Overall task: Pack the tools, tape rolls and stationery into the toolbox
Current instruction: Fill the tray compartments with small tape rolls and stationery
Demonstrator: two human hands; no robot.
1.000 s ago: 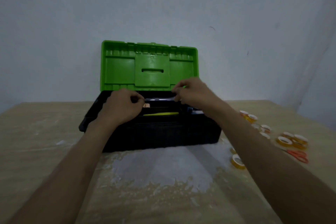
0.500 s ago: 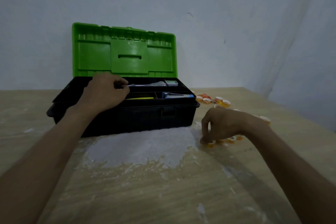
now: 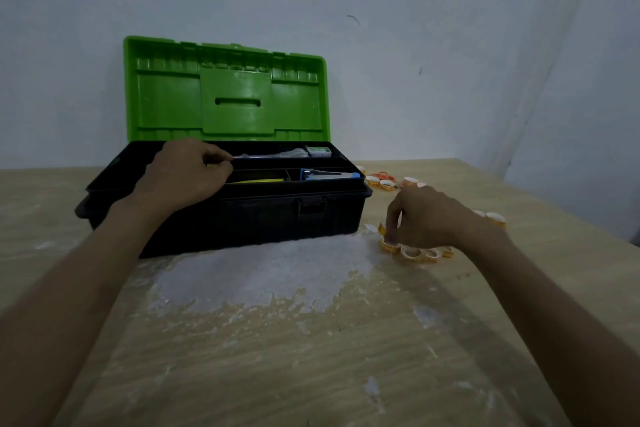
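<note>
The black toolbox stands open on the table, its green lid upright against the wall. My left hand rests over the tray's left part and pinches the end of a silvery tool in clear wrap. The tray also holds a small box, a blue stapler and a yellow item. My right hand is right of the box, fingers curled down and pinching a yellow tape roll above a cluster of tape rolls.
More tape rolls and orange scissors lie behind the toolbox's right end, and two rolls sit further right. A white patch covers the wooden table in front of the box. The table's right edge runs close by.
My right hand left the tool in the tray, dropped to the tape rolls at the right and now lifts one. The left hand kept its grip on the tool.
</note>
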